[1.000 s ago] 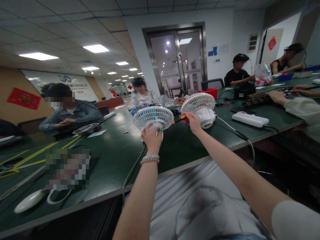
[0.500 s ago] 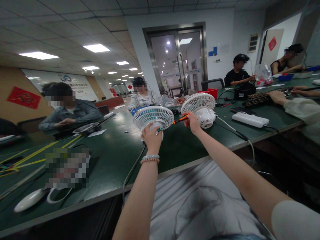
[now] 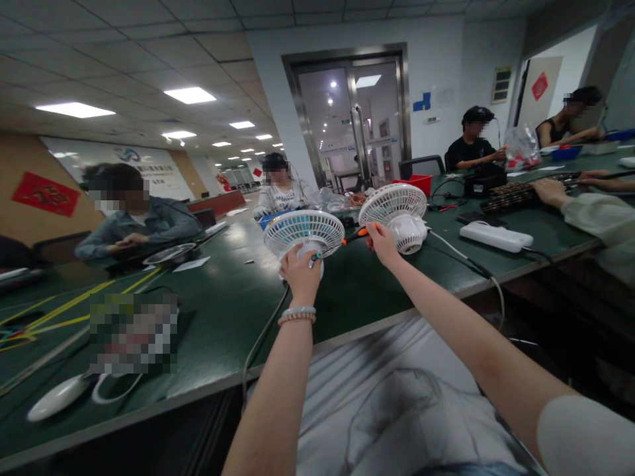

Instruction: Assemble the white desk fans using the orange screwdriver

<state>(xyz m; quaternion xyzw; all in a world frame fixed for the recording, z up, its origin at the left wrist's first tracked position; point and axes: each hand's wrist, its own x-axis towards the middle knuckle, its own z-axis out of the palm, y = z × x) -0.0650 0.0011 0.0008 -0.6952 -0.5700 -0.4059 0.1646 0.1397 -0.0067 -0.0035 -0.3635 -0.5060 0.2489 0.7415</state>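
Observation:
A small white fan (image 3: 303, 228) with a round grille stands at the middle of the green table, its grille tilted up. My left hand (image 3: 300, 272) is closed round the back of it. By the thumb shows a small teal and dark piece (image 3: 315, 258), whose kind I cannot make out. My right hand (image 3: 383, 244) grips an orange and black screwdriver (image 3: 358, 234), held nearly level. Its orange-tipped far end is at the right rim of the grille. Just behind that hand stands a second white fan (image 3: 397, 210), with a cable leaving its base.
A white power strip (image 3: 496, 237) lies to the right. At the back are a red bin (image 3: 417, 184) and plastic bags (image 3: 330, 198). A white oval object (image 3: 58, 398) lies front left, near yellow strips (image 3: 74, 305). Several people sit around the table (image 3: 218, 330).
The fingers of my right hand have shifted on the screwdriver, covering more of its orange handle. My left hand and both fans have stayed in place.

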